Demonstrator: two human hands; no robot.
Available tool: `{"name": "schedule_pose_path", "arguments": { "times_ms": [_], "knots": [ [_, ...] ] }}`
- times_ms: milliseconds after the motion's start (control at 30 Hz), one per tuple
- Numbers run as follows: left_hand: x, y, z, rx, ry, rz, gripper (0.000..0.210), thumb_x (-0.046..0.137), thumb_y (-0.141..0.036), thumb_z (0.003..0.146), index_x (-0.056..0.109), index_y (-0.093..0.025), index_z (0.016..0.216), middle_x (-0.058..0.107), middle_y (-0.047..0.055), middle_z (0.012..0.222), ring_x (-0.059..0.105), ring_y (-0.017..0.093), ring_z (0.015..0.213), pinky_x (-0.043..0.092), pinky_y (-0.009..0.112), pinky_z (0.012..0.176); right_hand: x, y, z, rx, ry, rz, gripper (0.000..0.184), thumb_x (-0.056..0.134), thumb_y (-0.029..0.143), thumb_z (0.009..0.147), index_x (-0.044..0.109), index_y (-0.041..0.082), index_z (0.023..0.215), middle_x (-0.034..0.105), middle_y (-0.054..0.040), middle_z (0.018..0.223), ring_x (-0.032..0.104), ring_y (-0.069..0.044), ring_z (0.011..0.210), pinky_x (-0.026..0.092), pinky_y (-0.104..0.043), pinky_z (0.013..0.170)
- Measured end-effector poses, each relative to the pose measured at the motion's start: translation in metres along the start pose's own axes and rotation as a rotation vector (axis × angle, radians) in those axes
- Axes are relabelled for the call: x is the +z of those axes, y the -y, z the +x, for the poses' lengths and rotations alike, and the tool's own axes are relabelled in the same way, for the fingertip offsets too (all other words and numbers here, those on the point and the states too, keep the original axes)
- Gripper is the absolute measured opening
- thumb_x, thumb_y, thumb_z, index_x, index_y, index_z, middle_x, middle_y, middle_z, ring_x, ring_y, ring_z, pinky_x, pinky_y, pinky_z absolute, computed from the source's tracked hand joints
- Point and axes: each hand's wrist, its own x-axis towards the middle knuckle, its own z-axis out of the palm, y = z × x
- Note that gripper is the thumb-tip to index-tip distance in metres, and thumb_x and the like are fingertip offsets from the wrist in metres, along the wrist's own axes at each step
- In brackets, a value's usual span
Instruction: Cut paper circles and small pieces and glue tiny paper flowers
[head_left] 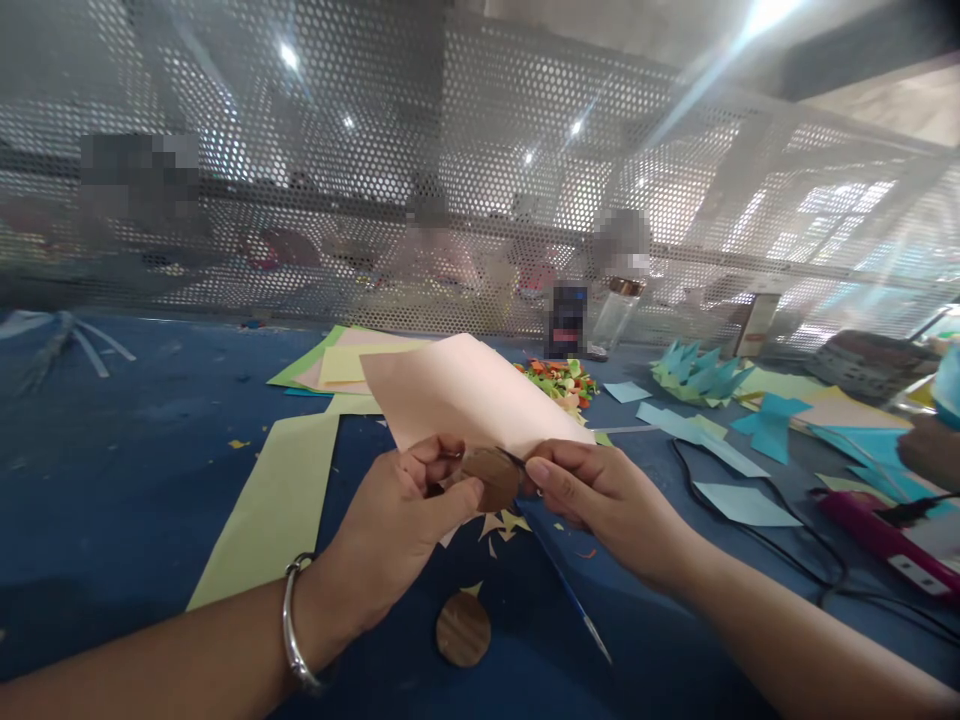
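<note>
My left hand (409, 510) is closed, pinching a round brown disc (491, 480) between thumb and fingers. A large pale pink sheet of paper (472, 390) rises behind the disc, its lower edge at both hands. My right hand (585, 485) is closed at the disc's right edge on a thin dark tool (511, 457), seemingly scissors; the fingers hide most of it. A second brown disc (463, 629) lies on the blue table below. Right of it rests a slim blue stick with a pale tip (574, 595). Small paper scraps (502, 524) lie under my hands.
A long pale green strip (274, 495) and stacked coloured sheets (330, 365) lie left. Colourful shreds (562, 380), a glass bottle (619, 315) and blue folded paper (697, 372) stand behind. A black cable (802, 540) runs to a magenta power strip (877, 540). Another person's hand (930, 450) is far right.
</note>
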Motion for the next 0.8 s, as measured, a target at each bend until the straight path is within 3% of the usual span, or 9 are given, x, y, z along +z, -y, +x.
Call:
{"name": "schedule_pose_path", "arguments": {
  "times_ms": [133,300,500,800],
  "knots": [
    [0.0002,-0.0028,-0.0008,-0.015,-0.018,0.099,0.015,0.073,-0.027,0.081,0.075,-0.019,0.094,0.077,0.005,0.087,0.071,0.020,0.080,0.055,0.031,0.076,-0.0023,0.0015,-0.0006,-0.001,0.009,-0.048,0.044,0.051,0.056,0.098,0.067,0.016,0.089,0.045,0.0031,0.065,0.032,-0.009,0.055,0.022,-0.024,0.048],
    [0.0046,-0.0057,-0.0024,-0.015,-0.071,0.073,0.015,0.076,-0.023,0.075,0.075,-0.018,0.089,0.078,0.007,0.086,0.071,0.020,0.071,0.055,0.031,0.066,-0.0049,0.0049,-0.0009,-0.003,0.047,-0.093,0.043,0.050,0.056,0.098,0.067,0.017,0.091,0.051,0.0009,0.070,0.036,-0.011,0.059,0.026,-0.025,0.052],
    [0.0065,-0.0049,-0.0036,0.091,0.003,0.085,0.020,0.072,-0.021,0.080,0.073,-0.019,0.100,0.077,0.006,0.090,0.071,0.022,0.082,0.057,0.034,0.075,-0.0082,0.0097,-0.0005,-0.024,0.054,-0.163,0.043,0.050,0.055,0.098,0.069,0.017,0.090,0.052,0.0014,0.069,0.039,-0.012,0.062,0.031,-0.025,0.057],
    [0.0057,-0.0060,-0.0047,-0.018,0.015,0.004,0.017,0.069,-0.023,0.081,0.074,-0.018,0.097,0.076,0.006,0.090,0.070,0.021,0.081,0.056,0.035,0.080,-0.0090,0.0042,0.0017,-0.031,0.052,-0.123,0.045,0.050,0.058,0.097,0.066,0.017,0.086,0.057,-0.0012,0.073,0.046,-0.013,0.063,0.033,-0.025,0.055]
  ]
}}
